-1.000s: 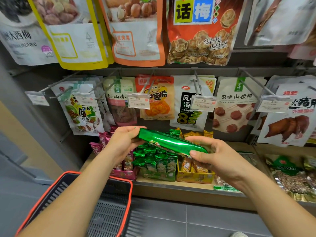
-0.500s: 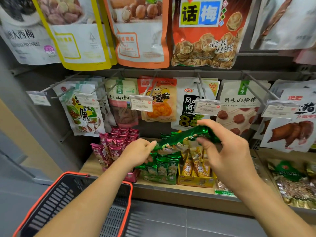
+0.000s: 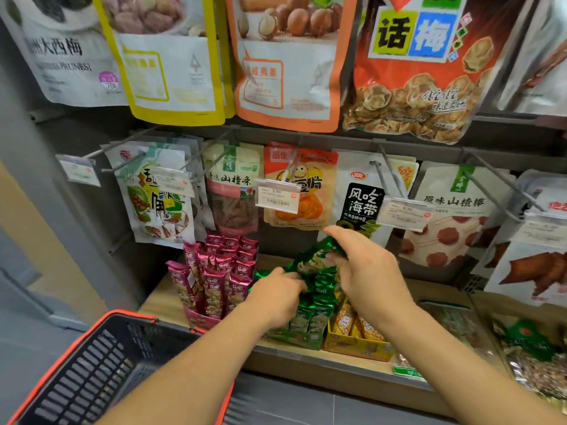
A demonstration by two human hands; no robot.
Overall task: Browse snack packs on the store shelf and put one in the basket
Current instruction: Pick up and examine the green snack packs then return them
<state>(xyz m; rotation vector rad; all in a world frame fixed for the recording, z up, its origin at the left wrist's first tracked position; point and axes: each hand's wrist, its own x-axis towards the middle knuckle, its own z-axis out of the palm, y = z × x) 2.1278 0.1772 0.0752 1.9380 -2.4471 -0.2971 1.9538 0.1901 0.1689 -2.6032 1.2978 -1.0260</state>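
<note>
Two hands meet one long green foil snack pack (image 3: pixel 319 256): the right hand (image 3: pixel 368 280) pinches it; the left hand (image 3: pixel 276 297) grip cannot be told. Browsing step, by judgement; next comes a carry to the orange-rimmed black plastic basket (image 3: pixel 129 315).

I read 话梅 on the orange-red bag (image 3: pixel 411 72) at far top right, 风吃海带 on the white pouch (image 3: pixel 363 200) below it, 原味山楂棒 on the green-tabbed pouch (image 3: pixel 454 201) further right, and 3.90 on the price tag (image 3: pixel 277 196) left of those.

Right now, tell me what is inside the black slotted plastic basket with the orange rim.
Inside the basket, only its slotted walls and floor show, no snack pack. The left forearm covers its right side, so that part is hidden.
</note>
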